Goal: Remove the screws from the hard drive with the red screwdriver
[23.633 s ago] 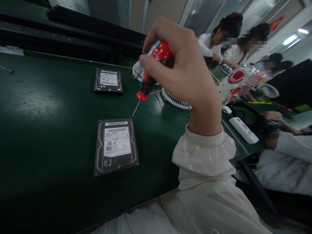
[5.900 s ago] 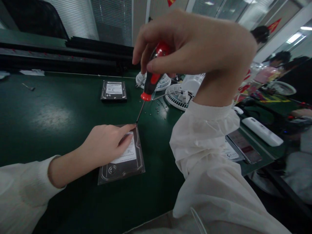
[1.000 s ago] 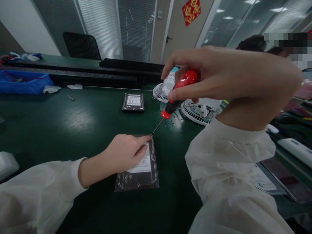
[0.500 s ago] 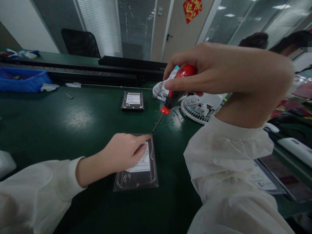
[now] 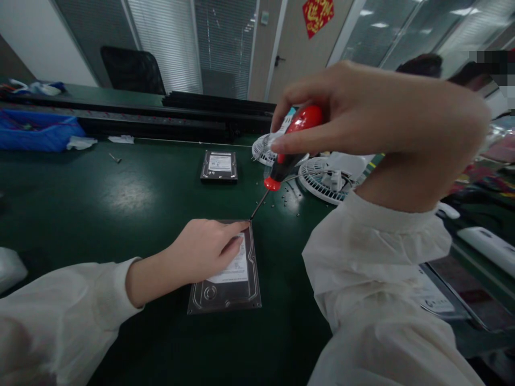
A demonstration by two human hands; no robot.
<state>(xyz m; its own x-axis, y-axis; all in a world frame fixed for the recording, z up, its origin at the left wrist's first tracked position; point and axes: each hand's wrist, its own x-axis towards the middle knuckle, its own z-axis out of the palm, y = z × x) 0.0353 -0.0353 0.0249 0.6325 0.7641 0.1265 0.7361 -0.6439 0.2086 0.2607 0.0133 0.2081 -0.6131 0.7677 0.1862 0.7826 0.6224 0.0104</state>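
Observation:
My right hand (image 5: 341, 115) is closed around the red and black handle of a screwdriver (image 5: 281, 166), which slants down to the left. Its tip meets the far right corner of a hard drive (image 5: 237, 297) lying flat on the green table. My left hand (image 5: 207, 246) rests across the drive, covering part of its white label. The index finger is stretched out to that same corner, beside the tip, and the thumb lies apart from it. Any screw under the tip is too small to make out.
Farther back lies a second hard drive (image 5: 219, 167). Several loose screws (image 5: 285, 199) are scattered by white round fan-like grilles (image 5: 322, 181). A blue bin (image 5: 38, 131) stands at the far left, and dark rails (image 5: 161, 126) run along the back. Flat devices (image 5: 470, 289) lie to the right.
My right hand has turned slightly on the screwdriver handle, and its wrist is a little farther right. The tip stays at the drive's corner. My left hand has kept its place.

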